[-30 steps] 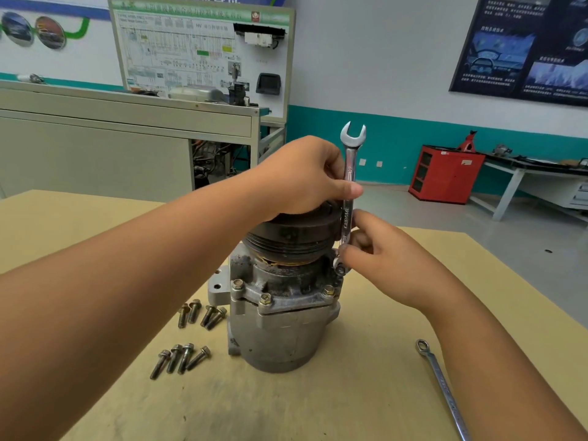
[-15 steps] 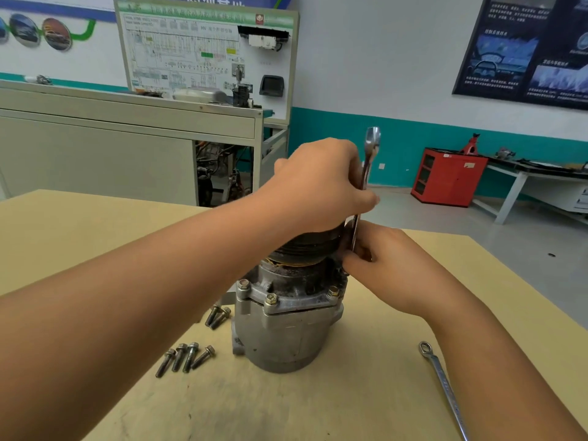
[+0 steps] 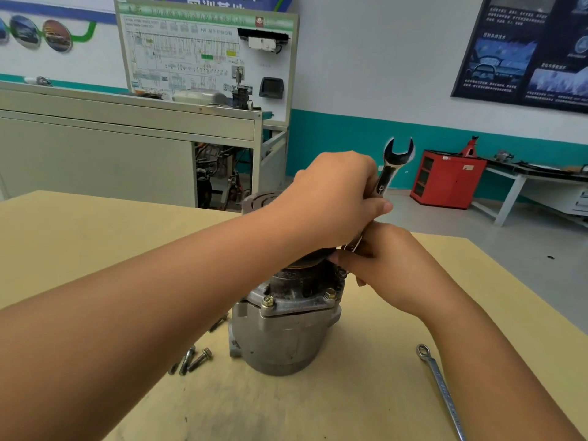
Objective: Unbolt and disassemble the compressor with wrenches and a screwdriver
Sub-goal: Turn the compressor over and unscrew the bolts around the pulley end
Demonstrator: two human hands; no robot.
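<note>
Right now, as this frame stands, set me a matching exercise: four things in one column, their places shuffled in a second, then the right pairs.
Things
1. open-end wrench
2. ring-end wrench
3. loose bolts
4. red cabinet

Places
A. against the teal wall
B. gripped upright by left hand and right hand
C. flat on the table, right of the compressor
D. on the table, left of the compressor

Pairs: 1-B, 2-C, 3-D, 4-A

Surface: pale yellow flat tabletop [image 3: 95, 233], smudged grey near the front.
Centre: grey cast-metal cylindrical compressor [image 3: 280, 342] stood upright.
Left: loose steel hex bolts [image 3: 194, 359] lay beside it.
Right: long silver ring wrench [image 3: 440, 386] lay flat, apart.
</note>
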